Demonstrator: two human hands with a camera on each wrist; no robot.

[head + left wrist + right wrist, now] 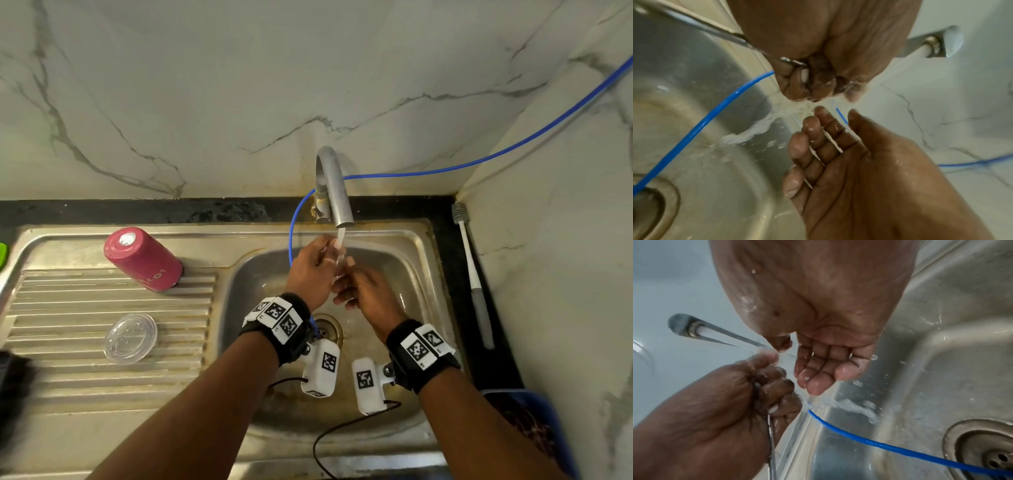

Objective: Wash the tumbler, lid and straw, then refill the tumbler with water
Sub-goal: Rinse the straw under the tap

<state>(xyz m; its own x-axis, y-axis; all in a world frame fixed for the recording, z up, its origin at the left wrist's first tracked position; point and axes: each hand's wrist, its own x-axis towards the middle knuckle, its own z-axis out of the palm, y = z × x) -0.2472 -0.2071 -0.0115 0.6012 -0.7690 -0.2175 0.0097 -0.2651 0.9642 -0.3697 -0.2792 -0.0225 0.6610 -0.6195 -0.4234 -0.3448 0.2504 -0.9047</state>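
Note:
My left hand (313, 270) is curled in a fist round a thin clear straw (735, 36) under the running faucet (334, 185). In the right wrist view the straw (771, 443) sticks out below that left fist (777, 386). My right hand (359, 287) is beside it in the stream, wet fingers (818, 369) nearly straight and holding nothing. The pink tumbler (144, 258) stands upside down on the drainboard at the left. Its clear lid (131, 337) lies flat on the ridges nearer to me.
Both hands are over the steel sink (421, 246), above the drain (325, 330). A blue tube (479, 161) runs from the right wall down into the basin. A bottle brush (472, 274) lies on the black counter at the right. A blue bin (534, 428) sits at bottom right.

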